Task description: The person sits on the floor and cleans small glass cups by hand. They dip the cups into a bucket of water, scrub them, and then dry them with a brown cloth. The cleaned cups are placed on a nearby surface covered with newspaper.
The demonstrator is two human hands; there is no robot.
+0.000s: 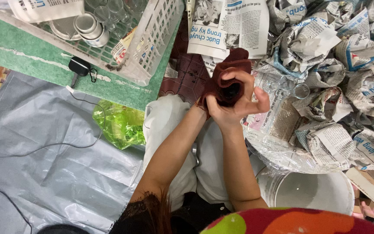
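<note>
Above the person's lap, both hands worked a dark red cloth (pixel 228 78) bundled around something dark and hidden. Left hand (pixel 208 97) lay mostly under the cloth, its grip impossible to tell; right hand (pixel 234 104) curled fingers closed over the bundle. Small clear glasses (pixel 294 86) sat just beside, on crumpled newspaper (pixel 347 65). If glass was inside, a loose fold could probably let it slip and break.

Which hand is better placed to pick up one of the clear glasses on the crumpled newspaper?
Probably the right hand: the clear glasses lie on its side, and its thumb is free of the dark red cloth. The left hand is mostly buried under that cloth, farther away.
</note>
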